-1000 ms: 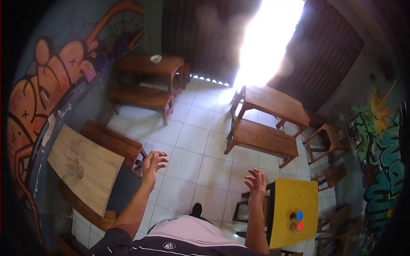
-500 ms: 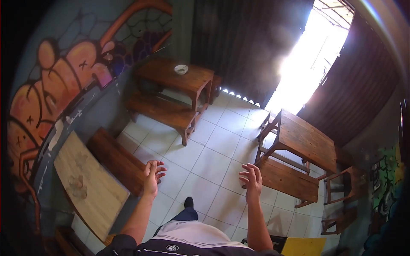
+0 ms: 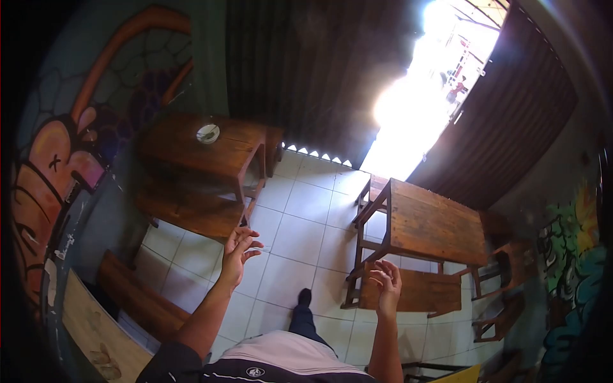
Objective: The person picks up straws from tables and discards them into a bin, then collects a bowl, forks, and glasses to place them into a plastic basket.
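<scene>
Wooden bench (image 3: pixel 424 290) partly hidden behind right hand (image 3: pixel 386 284), yellow tabletop (image 3: pixel 466 376) cut off by bottom edge

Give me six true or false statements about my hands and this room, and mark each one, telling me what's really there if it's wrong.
1. The left hand holds nothing. True.
2. The right hand is clenched in a tight fist. False: it is loosely open, holding nothing.
3. In this view, the right hand appears in front of a wooden bench. True.
4. The floor is laid with pale tiles. True.
5. The white dish lies on the floor. False: the white dish is on a wooden table.
6. The corrugated panels leave no opening between them. False: bright light comes through an open gap between the corrugated panels.
</scene>
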`<state>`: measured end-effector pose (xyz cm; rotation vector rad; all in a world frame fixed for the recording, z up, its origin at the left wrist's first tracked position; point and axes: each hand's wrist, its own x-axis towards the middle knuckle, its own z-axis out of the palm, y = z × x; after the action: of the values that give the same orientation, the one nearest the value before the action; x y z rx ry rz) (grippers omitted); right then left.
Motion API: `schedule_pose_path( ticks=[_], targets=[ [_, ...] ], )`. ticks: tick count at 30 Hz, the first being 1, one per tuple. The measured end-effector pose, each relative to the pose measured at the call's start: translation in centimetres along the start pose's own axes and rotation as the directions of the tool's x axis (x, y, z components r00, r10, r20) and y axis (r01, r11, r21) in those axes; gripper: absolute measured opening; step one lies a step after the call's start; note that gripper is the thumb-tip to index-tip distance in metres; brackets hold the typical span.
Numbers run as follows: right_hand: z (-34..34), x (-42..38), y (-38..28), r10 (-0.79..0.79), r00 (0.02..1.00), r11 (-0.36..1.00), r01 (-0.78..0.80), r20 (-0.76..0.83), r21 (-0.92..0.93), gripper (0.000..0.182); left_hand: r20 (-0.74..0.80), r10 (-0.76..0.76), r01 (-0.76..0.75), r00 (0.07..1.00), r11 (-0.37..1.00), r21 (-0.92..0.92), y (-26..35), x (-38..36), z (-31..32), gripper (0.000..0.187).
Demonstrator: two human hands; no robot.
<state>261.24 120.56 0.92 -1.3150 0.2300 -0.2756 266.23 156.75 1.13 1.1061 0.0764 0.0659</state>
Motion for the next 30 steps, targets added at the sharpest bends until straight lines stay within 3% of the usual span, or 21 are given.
schedule_pose_path(
  ticks=[6, 10, 13, 16, 21, 22, 30],
  targets=[
    [0.3, 13.4, 1.1, 0.044, 0.998, 0.998, -0.043, 0.037, -0.040, 0.033, -0.170, -0.116, 0.095, 0.979, 0.987, -0.127, -2.4, 8.9, 2.2, 0.023],
    [5.8, 22.0, 1.1, 0.032, 0.964, 0.998, -0.014, 0.264, -0.068, 0.032, -0.171, 0.028, -0.041, 0.985, 0.996, -0.074, -1.3, 13.5, 3.2, 0.024],
    [11.7, 26.9, 1.9, 0.019, 0.881, 0.999, 0.005, 0.473, -0.051, 0.032, -0.254, 0.042, -0.067, 0.966, 0.994, -0.091, -1.0, 16.1, 2.1, 0.024],
    [16.9, 30.7, 3.2, 0.009, 0.813, 1.000, 0.010, 0.582, -0.030, 0.034, -0.319, 0.051, -0.093, 0.946, 0.989, -0.116, -1.8, 19.0, -0.4, 0.025],
    [23.1, 36.3, 5.6, 0.049, 0.798, 0.998, -0.024, 0.601, -0.050, 0.036, -0.406, -0.009, -0.072, 0.914, 0.980, -0.183, -0.7, 25.6, -3.2, 0.026],
    [24.3, 38.2, 6.0, 0.064, 0.789, 0.998, -0.040, 0.612, -0.053, 0.036, -0.349, 0.063, -0.112, 0.935, 0.986, -0.121, 0.0, 28.7, -3.8, 0.026],
    [26.9, 49.0, 6.5, 0.080, 0.788, 0.997, -0.059, 0.611, -0.055, 0.036, -0.392, 0.040, -0.103, 0.919, 0.985, -0.140, 0.4, 39.6, -2.1, 0.030]
  ],
)
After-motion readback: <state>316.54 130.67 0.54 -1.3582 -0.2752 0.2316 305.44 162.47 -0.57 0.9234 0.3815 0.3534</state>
